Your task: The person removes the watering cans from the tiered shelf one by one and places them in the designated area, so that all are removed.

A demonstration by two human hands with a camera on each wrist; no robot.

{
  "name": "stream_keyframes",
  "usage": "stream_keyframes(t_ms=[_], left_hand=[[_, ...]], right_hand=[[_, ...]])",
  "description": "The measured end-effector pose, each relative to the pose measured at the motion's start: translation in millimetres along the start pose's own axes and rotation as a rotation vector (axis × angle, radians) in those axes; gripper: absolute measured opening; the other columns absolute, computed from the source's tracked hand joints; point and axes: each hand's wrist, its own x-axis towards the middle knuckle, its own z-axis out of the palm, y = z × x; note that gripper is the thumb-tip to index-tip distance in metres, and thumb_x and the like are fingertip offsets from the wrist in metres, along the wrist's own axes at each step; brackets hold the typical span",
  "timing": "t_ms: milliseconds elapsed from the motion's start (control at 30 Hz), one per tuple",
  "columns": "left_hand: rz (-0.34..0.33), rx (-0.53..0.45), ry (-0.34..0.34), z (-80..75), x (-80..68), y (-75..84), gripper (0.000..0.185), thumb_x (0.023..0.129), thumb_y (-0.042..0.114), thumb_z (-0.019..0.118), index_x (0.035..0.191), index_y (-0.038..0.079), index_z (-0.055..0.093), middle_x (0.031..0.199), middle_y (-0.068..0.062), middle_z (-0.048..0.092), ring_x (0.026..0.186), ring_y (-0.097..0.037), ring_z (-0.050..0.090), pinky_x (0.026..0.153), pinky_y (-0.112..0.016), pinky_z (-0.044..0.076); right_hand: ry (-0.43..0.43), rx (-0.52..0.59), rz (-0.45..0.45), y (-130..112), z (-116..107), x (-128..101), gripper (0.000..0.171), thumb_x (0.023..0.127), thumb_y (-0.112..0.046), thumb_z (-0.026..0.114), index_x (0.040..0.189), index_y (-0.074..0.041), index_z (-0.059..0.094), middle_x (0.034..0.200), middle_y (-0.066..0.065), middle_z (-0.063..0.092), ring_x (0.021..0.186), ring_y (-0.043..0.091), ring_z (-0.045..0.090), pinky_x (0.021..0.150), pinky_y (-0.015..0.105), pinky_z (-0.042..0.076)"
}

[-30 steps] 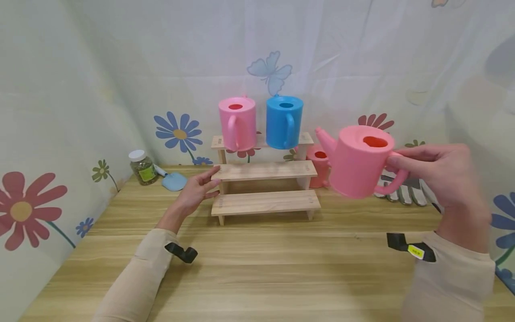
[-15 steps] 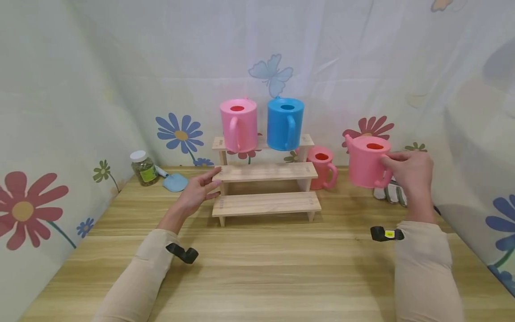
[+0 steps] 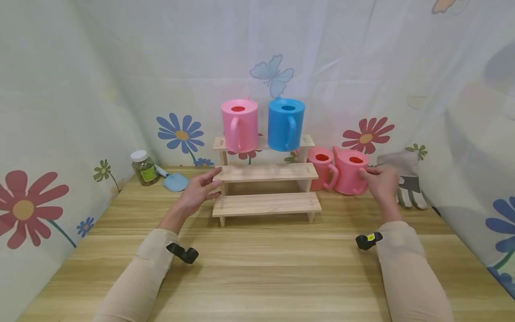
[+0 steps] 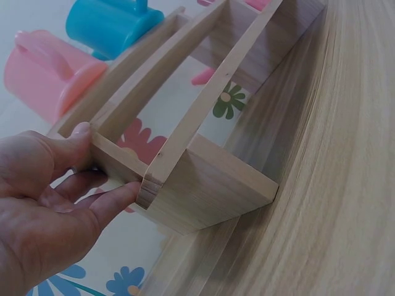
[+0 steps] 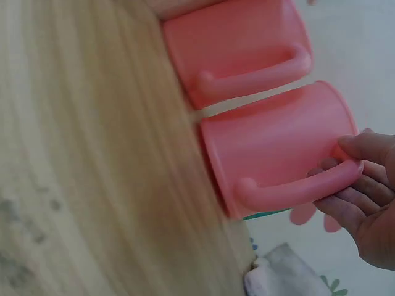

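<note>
My right hand (image 3: 380,181) pinches the upper part of the handle of a pink watering can (image 3: 349,176). This can is upright at the tabletop, right beside another pink watering can (image 3: 319,170); both handles show in the right wrist view. At the three-step wooden stand (image 3: 265,171), my left hand (image 3: 195,193) touches the left end with spread fingers. Its thumb lies by the middle step in the left wrist view, and a fingertip (image 4: 129,192) meets the lower step's corner. A lighter pink watering can (image 3: 240,127) and a blue watering can (image 3: 285,125) occupy the top step.
A lidded jar (image 3: 144,170) and a small light-blue trowel (image 3: 175,182) lie at the back left. Grey-white gloves (image 3: 410,192) rest at the back right, behind my right hand. A flower-printed curtain (image 3: 193,53) surrounds the wooden table (image 3: 277,277).
My right hand has carried the pink watering can left, down and away from me, from mid-air to beside the other pink one. The left hand has stayed at the stand.
</note>
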Motion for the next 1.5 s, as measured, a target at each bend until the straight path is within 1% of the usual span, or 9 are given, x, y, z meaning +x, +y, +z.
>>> stream_keyframes(t_ms=[133,200,367,567,867,1000,1200,1333,1500], left_hand=[[0.001,0.000,-0.001,0.3,0.2,-0.8,0.050,0.092,0.017,0.053,0.140,0.017,0.037,0.147,0.001,0.020,0.128,-0.025,0.028,0.092,-0.044,0.041],[-0.002,-0.011,-0.011,2.5,-2.7,4.4,0.051,0.093,0.015,0.052,0.141,0.014,0.034,0.148,0.000,0.019,0.129,-0.026,0.027,0.093,-0.046,0.039],[-0.011,-0.038,-0.024,5.6,-7.0,11.4,0.051,0.094,0.010,0.050,0.142,0.009,0.031,0.148,-0.003,0.016,0.130,-0.028,0.025,0.095,-0.050,0.036],[0.008,-0.014,-0.012,0.9,0.1,-2.7,0.051,0.093,0.016,0.052,0.141,0.015,0.035,0.147,-0.001,0.020,0.129,-0.026,0.027,0.092,-0.045,0.041],[0.002,-0.011,0.000,1.0,1.7,-3.1,0.050,0.092,0.018,0.054,0.139,0.018,0.038,0.147,0.002,0.022,0.128,-0.025,0.029,0.092,-0.045,0.041],[0.004,-0.003,0.002,1.0,2.3,-2.7,0.050,0.092,0.018,0.054,0.139,0.018,0.038,0.146,0.002,0.023,0.128,-0.025,0.029,0.092,-0.044,0.042],[0.003,0.003,0.009,0.0,1.6,-2.2,0.050,0.092,0.019,0.054,0.139,0.018,0.038,0.146,0.003,0.024,0.129,-0.024,0.028,0.092,-0.044,0.042],[0.002,0.001,0.014,-1.0,1.2,-1.9,0.049,0.092,0.019,0.054,0.139,0.018,0.039,0.145,0.004,0.025,0.128,-0.023,0.029,0.092,-0.044,0.042],[0.004,-0.001,-0.003,-0.8,1.3,-1.9,0.050,0.092,0.018,0.053,0.140,0.017,0.037,0.146,0.003,0.023,0.129,-0.023,0.027,0.092,-0.044,0.042]], right_hand=[[-0.002,0.052,0.041,4.1,9.2,0.4,0.049,0.081,-0.044,0.063,0.117,-0.010,0.063,0.108,0.012,0.063,0.089,0.023,0.056,0.076,0.033,0.050],[-0.004,0.062,0.042,5.0,11.4,0.7,0.050,0.081,-0.045,0.062,0.118,-0.011,0.063,0.108,0.011,0.062,0.089,0.022,0.057,0.078,0.034,0.050],[-0.004,0.080,0.037,6.1,15.2,0.7,0.049,0.081,-0.045,0.063,0.117,-0.012,0.064,0.106,0.010,0.063,0.087,0.021,0.058,0.075,0.031,0.051],[-0.016,0.094,0.042,7.2,16.2,0.2,0.053,0.079,-0.048,0.063,0.117,-0.012,0.064,0.105,0.009,0.063,0.087,0.020,0.056,0.076,0.032,0.050],[-0.021,0.095,0.034,5.1,13.3,-0.2,0.055,0.078,-0.050,0.063,0.116,-0.010,0.064,0.104,0.009,0.062,0.086,0.021,0.054,0.073,0.031,0.048],[-0.046,0.106,0.033,1.2,6.8,-2.7,0.060,0.077,-0.051,0.063,0.119,-0.008,0.061,0.109,0.012,0.061,0.092,0.024,0.055,0.080,0.036,0.048],[-0.029,0.105,0.047,-11.0,-7.0,-6.6,0.070,0.076,-0.056,0.062,0.122,-0.004,0.058,0.116,0.015,0.057,0.103,0.028,0.049,0.088,0.042,0.045],[0.027,0.113,0.016,-26.6,-15.3,-9.4,0.073,0.073,-0.060,0.061,0.123,-0.006,0.058,0.116,0.013,0.058,0.105,0.026,0.050,0.087,0.040,0.046],[0.044,0.137,-0.040,-52.1,-22.0,-19.5,0.072,0.072,-0.061,0.062,0.123,-0.011,0.059,0.113,0.010,0.061,0.102,0.021,0.055,0.085,0.035,0.047]])
